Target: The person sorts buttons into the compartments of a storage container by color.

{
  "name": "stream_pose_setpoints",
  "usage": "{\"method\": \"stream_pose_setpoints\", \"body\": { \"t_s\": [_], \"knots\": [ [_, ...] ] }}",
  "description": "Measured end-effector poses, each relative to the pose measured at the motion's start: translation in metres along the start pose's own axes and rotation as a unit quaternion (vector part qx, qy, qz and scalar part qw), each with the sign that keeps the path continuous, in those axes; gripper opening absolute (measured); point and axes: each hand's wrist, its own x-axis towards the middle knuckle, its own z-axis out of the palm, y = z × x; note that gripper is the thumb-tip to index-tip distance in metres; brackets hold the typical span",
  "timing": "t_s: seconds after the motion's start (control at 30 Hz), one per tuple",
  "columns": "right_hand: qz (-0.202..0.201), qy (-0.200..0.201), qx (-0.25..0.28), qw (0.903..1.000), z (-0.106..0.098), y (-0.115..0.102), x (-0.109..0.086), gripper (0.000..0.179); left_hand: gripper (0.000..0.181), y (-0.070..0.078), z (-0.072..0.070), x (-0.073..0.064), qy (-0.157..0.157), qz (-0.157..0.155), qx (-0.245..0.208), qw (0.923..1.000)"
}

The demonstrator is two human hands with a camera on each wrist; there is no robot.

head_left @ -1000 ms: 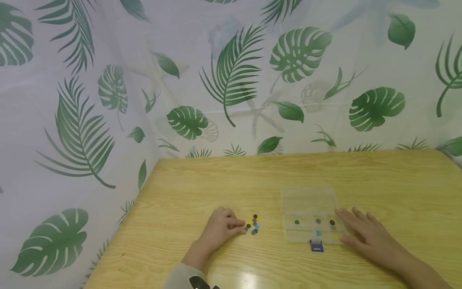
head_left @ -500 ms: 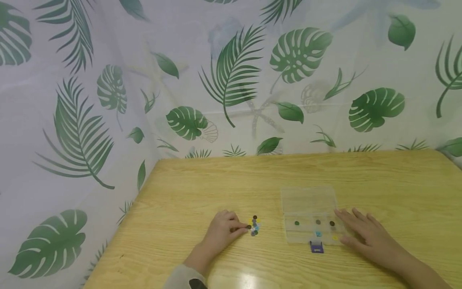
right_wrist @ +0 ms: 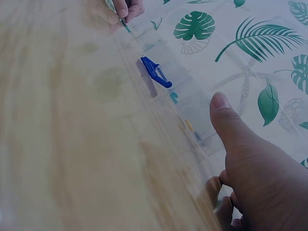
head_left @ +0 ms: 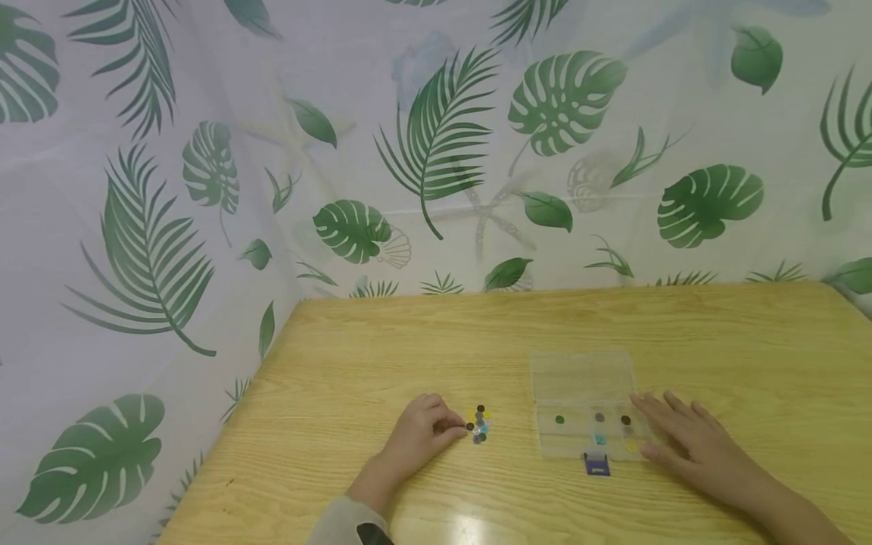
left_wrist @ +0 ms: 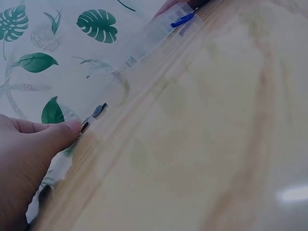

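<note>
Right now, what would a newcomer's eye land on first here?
Probably the leaf-print backdrop, which fills the head view above the wooden table. Next may come the bluish latch at the near edge of the open clear box, and the coloured discs clustered at the left hand.

We count one latch (head_left: pixel 597 465) and one box (head_left: pixel 560 443) with three dark discs (head_left: pixel 599 417) inside. We see one disc pile (head_left: pixel 480 425), too bunched to number.

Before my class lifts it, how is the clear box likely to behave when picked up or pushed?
The clear box looks like thin, rigid plastic, so it is probably stiff and light. Its lid is open, so that may swing when the box is lifted. The green disc inside looks loose and could slide if the box tilts.
</note>
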Motion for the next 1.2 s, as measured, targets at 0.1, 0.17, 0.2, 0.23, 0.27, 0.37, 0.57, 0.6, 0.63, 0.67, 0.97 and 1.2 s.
{"method": "stream_pose_setpoints", "body": {
  "t_s": [0.1, 0.17, 0.2, 0.23, 0.27, 0.37, 0.57, 0.6, 0.63, 0.67, 0.97, 1.2],
  "knots": [
    [0.002, -0.003, 0.002, 1.0000, -0.001, 0.000, 0.000, 0.064, 0.007, -0.001, -0.001, 0.000, 0.030, 0.045, 0.002, 0.9985],
    [0.005, -0.005, 0.005, 1.0000, -0.001, 0.000, 0.000, 0.064, 0.007, 0.000, -0.003, 0.000, 0.052, 0.072, -0.003, 0.9960],
    [0.005, -0.005, 0.006, 1.0000, -0.001, 0.001, 0.000, 0.063, 0.008, 0.001, -0.004, 0.000, 0.061, 0.083, -0.006, 0.9947],
    [0.005, -0.007, 0.008, 0.9999, -0.001, 0.000, 0.001, 0.063, 0.008, 0.001, -0.005, 0.000, 0.068, 0.092, -0.009, 0.9934],
    [0.006, -0.007, 0.011, 0.9999, -0.001, 0.000, 0.001, 0.063, 0.009, 0.001, -0.006, 0.000, 0.075, 0.100, -0.011, 0.9921],
    [0.005, -0.008, 0.016, 0.9998, 0.001, 0.000, 0.003, 0.063, 0.009, 0.002, -0.009, 0.001, 0.083, 0.117, -0.007, 0.9896],
    [0.002, -0.008, 0.012, 0.9999, 0.001, -0.001, 0.004, 0.063, 0.011, 0.003, -0.010, 0.010, 0.107, 0.155, 0.005, 0.9821],
    [0.002, -0.007, 0.010, 0.9999, 0.001, -0.002, 0.004, 0.063, 0.011, 0.004, -0.010, 0.012, 0.109, 0.158, 0.003, 0.9815],
    [0.002, -0.006, 0.010, 0.9999, 0.001, -0.002, 0.003, 0.063, 0.011, 0.006, -0.009, 0.014, 0.109, 0.158, 0.000, 0.9814],
    [0.002, -0.005, 0.011, 0.9999, 0.001, -0.002, 0.003, 0.063, 0.011, 0.008, -0.009, 0.017, 0.107, 0.156, -0.003, 0.9819],
    [0.009, -0.005, 0.016, 0.9998, -0.003, -0.003, 0.001, 0.063, 0.008, 0.037, -0.002, 0.039, 0.093, 0.156, -0.004, 0.9833],
    [0.009, -0.007, 0.013, 0.9999, -0.005, -0.004, 0.002, 0.063, 0.007, 0.047, 0.013, 0.053, 0.092, 0.161, -0.006, 0.9826]
  ]
}}
